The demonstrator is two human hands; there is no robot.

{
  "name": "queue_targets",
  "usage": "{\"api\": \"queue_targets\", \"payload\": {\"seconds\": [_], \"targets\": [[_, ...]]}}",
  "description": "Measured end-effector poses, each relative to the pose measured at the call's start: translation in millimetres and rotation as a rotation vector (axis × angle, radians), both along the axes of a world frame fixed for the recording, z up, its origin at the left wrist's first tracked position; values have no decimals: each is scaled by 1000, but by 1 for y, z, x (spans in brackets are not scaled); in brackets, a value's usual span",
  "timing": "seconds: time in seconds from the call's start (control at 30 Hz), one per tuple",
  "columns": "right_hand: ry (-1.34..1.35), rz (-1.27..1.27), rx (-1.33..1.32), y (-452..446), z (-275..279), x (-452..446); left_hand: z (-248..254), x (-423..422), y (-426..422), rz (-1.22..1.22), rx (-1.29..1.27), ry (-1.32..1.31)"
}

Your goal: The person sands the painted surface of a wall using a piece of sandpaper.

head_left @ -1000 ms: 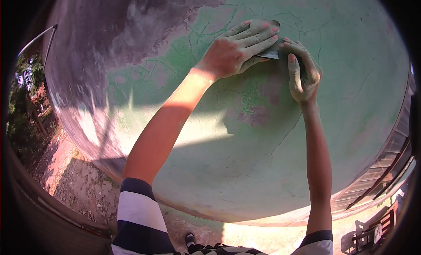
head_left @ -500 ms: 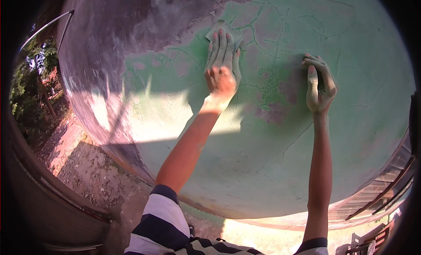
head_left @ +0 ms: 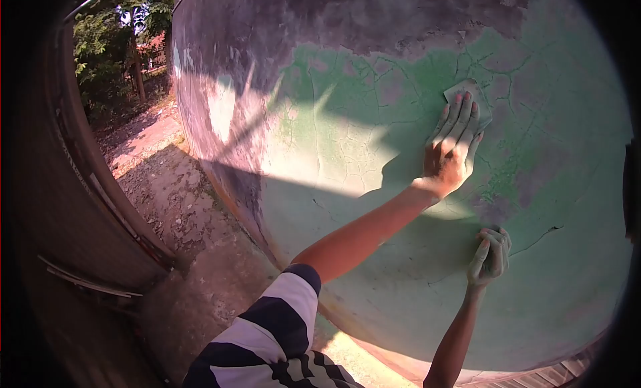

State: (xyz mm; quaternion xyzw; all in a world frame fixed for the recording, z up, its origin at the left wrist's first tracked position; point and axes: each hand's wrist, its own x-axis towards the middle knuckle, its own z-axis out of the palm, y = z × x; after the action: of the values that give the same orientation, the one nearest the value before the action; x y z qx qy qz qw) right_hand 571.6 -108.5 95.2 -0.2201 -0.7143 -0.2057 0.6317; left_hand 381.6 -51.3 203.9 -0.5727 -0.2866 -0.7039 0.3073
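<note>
My left hand (head_left: 451, 151) lies over a thin, pale square sheet that looks like sandpaper (head_left: 461, 89), its fingers together and pressing the sheet flat on the wall. Corners of the sheet stick out past the fingertips; the rest is under the hand. The curved wall (head_left: 347, 124) has worn green paint, with cracks and bare patches. Lower and to the right, my right hand (head_left: 491, 258) is close to the wall with its fingers curled in, and nothing shows in it. Pale dust coats both hands.
A dark upright wall or panel (head_left: 40, 208) stands at the left. Between it and the green wall runs a strip of rough ground (head_left: 190, 214) with rubble. Trees (head_left: 100, 74) grow beyond. Sunlight and shadow fall across the painted surface.
The view has swung to the left, so the wall and my left hand appear farther right. My right hand has dropped lower on the wall, and its fingers have curled in more.
</note>
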Motion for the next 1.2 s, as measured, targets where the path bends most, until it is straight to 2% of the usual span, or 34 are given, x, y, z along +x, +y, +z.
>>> {"api": "queue_targets", "payload": {"seconds": [0.07,0.13,0.23,0.33,0.4,0.5,0.57,0.63,0.7,0.77,0.97,1.03,1.2], "targets": [[21,11,-15,1,-10,-11,-7,5,1,-47,-62,80],[39,44,-47,1,-19,-26,11,-13,0,54,-23,157],[-16,25,-137,-3,-27,-42,60,-34,15,123,79,22],[-6,82,-212,-8,-34,-53,70,-37,23,80,113,-36],[19,112,-260,-11,-43,-58,45,-23,12,38,39,-42],[-6,109,-374,-23,-68,-65,-26,11,1,-28,-135,-41],[112,217,-578,-34,-88,-77,-28,16,2,-13,-124,-34],[258,465,-792,-47,-109,-104,-15,15,3,6,-117,-57],[127,611,-954,-61,-142,-113,20,8,-1,-52,-84,-31],[129,737,-904,-74,-168,-137,43,4,5,-51,-32,-43],[198,780,-1064,-66,-146,-115,41,9,7,-56,4,-80],[195,694,-827,-60,-109,-113,30,13,5,-77,-24,-99],[334,771,-816,-63,-80,-104,5,24,2,-74,-87,-123]]}}
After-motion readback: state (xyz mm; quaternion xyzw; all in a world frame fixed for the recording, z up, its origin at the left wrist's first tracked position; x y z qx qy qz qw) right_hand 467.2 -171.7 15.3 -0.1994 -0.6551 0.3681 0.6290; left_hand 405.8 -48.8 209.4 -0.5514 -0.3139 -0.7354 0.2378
